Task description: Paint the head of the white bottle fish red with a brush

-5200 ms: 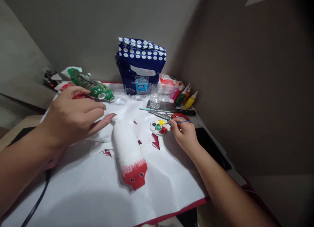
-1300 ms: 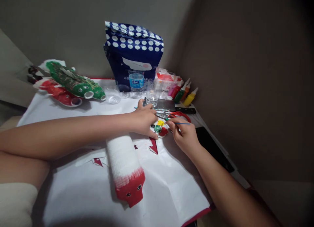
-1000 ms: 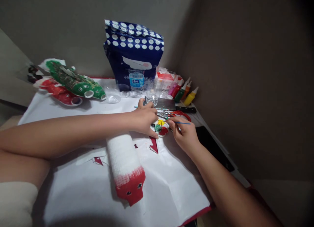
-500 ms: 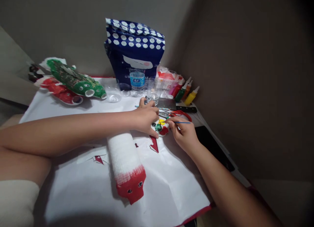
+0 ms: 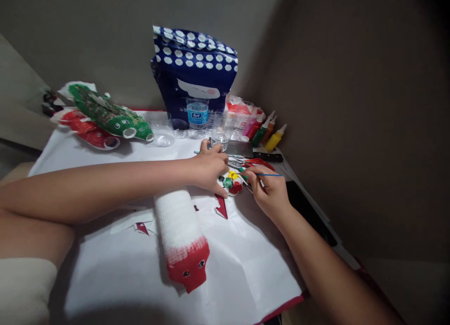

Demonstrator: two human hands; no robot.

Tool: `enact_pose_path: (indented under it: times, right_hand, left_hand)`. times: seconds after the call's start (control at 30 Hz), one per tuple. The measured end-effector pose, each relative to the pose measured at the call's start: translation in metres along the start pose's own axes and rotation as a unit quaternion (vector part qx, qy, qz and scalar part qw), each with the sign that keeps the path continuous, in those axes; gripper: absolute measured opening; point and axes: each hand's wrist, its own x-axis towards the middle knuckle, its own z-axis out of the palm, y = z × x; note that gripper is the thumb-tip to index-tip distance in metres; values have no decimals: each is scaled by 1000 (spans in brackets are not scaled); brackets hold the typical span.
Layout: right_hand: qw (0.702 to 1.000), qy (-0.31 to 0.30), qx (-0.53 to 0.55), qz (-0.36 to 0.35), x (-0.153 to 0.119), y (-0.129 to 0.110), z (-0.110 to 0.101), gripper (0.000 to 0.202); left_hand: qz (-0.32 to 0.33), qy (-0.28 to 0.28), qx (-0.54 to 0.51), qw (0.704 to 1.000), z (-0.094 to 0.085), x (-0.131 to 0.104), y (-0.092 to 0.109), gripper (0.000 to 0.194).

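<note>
My left hand (image 5: 211,168) reaches across the paper and steadies the small white paint palette (image 5: 240,180) by its left edge, thumb near me and fingers on the far side. Blobs of yellow, green, red and black paint lie in it. Between the fingertips of my right hand (image 5: 269,189) is a thin blue paintbrush (image 5: 270,175), its tip close to the yellow paint. Below my left forearm lies a white, cloth-textured fish shape (image 5: 179,219), its near end painted red with two eyes; the forearm hides its far end.
Behind my hands are a cleaver (image 5: 241,149), red-handled scissors (image 5: 260,163), a clear plastic cup (image 5: 220,135) and paint bottles (image 5: 274,138). A blue bag (image 5: 197,76) stands at the back. Green (image 5: 112,116) and red (image 5: 89,132) painted fish lie at left, a dark flat object (image 5: 309,215) at right.
My right hand has moved slightly right with the paintbrush, whose tip has drawn back from the yellow paint. My left hand keeps its place on the palette.
</note>
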Motion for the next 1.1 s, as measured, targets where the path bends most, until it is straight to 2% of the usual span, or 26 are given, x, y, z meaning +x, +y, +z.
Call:
enact_pose_path:
  times: [0.37, 0.6, 0.97, 1.1]
  right_hand:
    - [1000, 5, -9, -3, 2, 1, -1, 27]
    - [1000, 15, -24, -4, 1, 3, -3, 28]
    - [1000, 9, -2, 6, 1, 2, -2, 30]
    - [999, 35, -4, 27, -1, 2, -6, 28]
  left_hand:
    - [1, -4, 0, 1000, 0, 0, -1, 49]
    - [5, 5, -12, 1000, 1, 0, -2, 44]
    - [-7, -14, 5, 1000, 1, 1, -3, 49]
    - [-2, -11, 6, 1000, 2, 1, -4, 52]
